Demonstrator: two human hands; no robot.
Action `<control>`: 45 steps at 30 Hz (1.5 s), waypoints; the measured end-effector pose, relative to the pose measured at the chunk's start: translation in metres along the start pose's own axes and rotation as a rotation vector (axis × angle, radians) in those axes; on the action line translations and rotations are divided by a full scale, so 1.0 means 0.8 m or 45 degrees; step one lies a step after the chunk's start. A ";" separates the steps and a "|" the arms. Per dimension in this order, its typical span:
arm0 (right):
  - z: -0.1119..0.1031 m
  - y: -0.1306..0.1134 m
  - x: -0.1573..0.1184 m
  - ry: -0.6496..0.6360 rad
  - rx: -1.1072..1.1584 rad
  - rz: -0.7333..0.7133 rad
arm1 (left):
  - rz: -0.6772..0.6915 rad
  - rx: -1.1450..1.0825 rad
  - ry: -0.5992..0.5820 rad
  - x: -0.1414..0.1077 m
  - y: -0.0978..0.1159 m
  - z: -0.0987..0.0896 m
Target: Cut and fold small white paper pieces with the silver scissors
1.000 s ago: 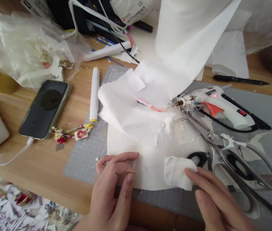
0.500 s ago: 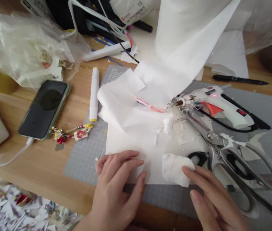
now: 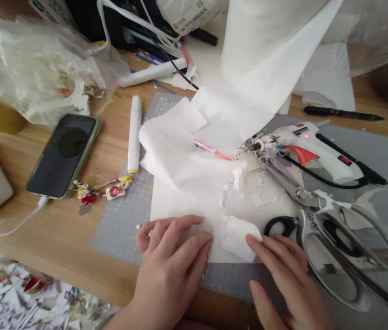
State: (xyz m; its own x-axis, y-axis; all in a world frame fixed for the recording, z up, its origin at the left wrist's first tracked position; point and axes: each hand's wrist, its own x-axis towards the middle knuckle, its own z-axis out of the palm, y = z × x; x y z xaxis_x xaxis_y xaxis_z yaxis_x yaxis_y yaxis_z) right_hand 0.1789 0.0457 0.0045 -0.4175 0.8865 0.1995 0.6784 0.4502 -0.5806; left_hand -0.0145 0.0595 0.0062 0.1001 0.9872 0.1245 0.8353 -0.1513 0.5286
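A small white cloth-like piece [image 3: 240, 238] lies on a white sheet [image 3: 171, 204] near the mat's front edge. My right hand [image 3: 283, 275] touches the piece's right edge with its index fingertip; the thumb stands apart and the hand is open. To the left of the piece, my left hand [image 3: 175, 261] rests on the sheet, its thumb and index finger close together at the tips. Whether anything small is between them is hidden. Behind both hands, white fabric [image 3: 173, 142] spreads from a large upright white roll [image 3: 265, 41].
Large scissors [image 3: 312, 220] and a glue gun [image 3: 324, 156] with a red light lie right on the grey mat [image 3: 118, 229]. Leftward are a marker [image 3: 134, 135], a phone [image 3: 63, 156], a beaded charm [image 3: 114, 190] and a plastic bag [image 3: 42, 68]. A black pen [image 3: 343, 113] lies at the back right.
My right hand has moved left, and the small white piece has shifted left with it. My left thumb has drawn in against the index finger.
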 end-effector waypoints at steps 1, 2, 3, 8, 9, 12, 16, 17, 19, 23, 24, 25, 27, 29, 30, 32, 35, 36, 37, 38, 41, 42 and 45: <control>0.001 0.000 0.002 -0.014 -0.059 -0.036 | 0.018 0.007 0.001 0.000 0.000 0.000; 0.002 0.001 0.004 -0.021 -0.105 -0.060 | 0.036 0.016 0.002 -0.001 0.000 0.000; 0.004 0.001 0.005 -0.026 -0.141 -0.063 | 0.052 0.024 0.001 -0.001 -0.001 0.001; 0.006 -0.001 0.009 -0.055 -0.201 -0.016 | 0.113 0.056 -0.041 0.001 0.001 0.003; 0.005 -0.001 0.009 -0.061 -0.205 -0.007 | 0.112 0.069 -0.040 0.001 0.001 0.004; 0.005 -0.001 0.008 -0.060 -0.203 -0.011 | 0.077 0.103 -0.032 -0.001 0.002 0.007; 0.004 0.000 0.006 -0.061 -0.186 -0.012 | 0.030 0.116 -0.055 -0.004 0.000 0.007; 0.004 0.000 0.006 -0.061 -0.182 -0.006 | 0.018 0.117 -0.050 -0.005 -0.001 0.006; 0.004 0.000 0.006 -0.063 -0.174 0.003 | 0.003 0.092 -0.056 -0.005 -0.002 0.003; 0.005 -0.001 0.006 -0.056 -0.156 0.039 | 0.015 -0.011 -0.131 -0.003 -0.004 -0.003; 0.005 -0.001 0.006 -0.053 -0.152 0.049 | 0.025 -0.011 -0.141 -0.003 -0.004 -0.003; 0.005 -0.001 0.005 -0.050 -0.148 0.059 | 0.035 0.002 -0.143 -0.002 -0.004 -0.003; 0.005 -0.001 0.005 -0.040 -0.140 0.064 | 0.050 0.040 -0.138 -0.001 -0.003 -0.002; 0.004 -0.001 0.005 -0.039 -0.132 0.052 | 0.051 0.077 -0.123 0.001 -0.001 0.000; 0.003 0.000 0.006 -0.037 -0.129 0.041 | 0.051 0.096 -0.116 0.001 0.000 0.000; 0.002 0.000 0.006 -0.035 -0.128 0.025 | 0.060 0.146 -0.108 0.003 0.003 0.001; 0.001 0.001 0.007 -0.034 -0.135 0.025 | 0.116 0.259 -0.116 0.005 0.007 0.003; 0.001 0.001 0.007 -0.032 -0.138 0.027 | 0.144 0.305 -0.122 0.005 0.008 0.004; 0.000 0.001 0.007 -0.034 -0.137 0.028 | 0.167 0.347 -0.132 0.005 0.009 0.006; 0.000 0.001 0.007 -0.031 -0.134 0.028 | 0.185 0.382 -0.143 0.005 0.009 0.008; 0.000 0.001 0.007 -0.029 -0.124 0.039 | 0.174 0.409 -0.136 0.003 0.008 0.013; 0.000 0.001 0.006 -0.029 -0.124 0.038 | 0.149 0.387 -0.119 0.003 0.007 0.014; 0.000 0.000 0.006 -0.028 -0.131 0.017 | 0.049 0.259 -0.048 0.006 0.004 0.015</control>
State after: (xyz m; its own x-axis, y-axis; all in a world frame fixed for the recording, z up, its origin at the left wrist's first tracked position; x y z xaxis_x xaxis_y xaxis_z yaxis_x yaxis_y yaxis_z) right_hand 0.1772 0.0502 0.0054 -0.4202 0.8905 0.1745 0.7419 0.4479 -0.4989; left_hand -0.0052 0.0642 -0.0017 0.1507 0.9827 0.1078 0.9220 -0.1791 0.3433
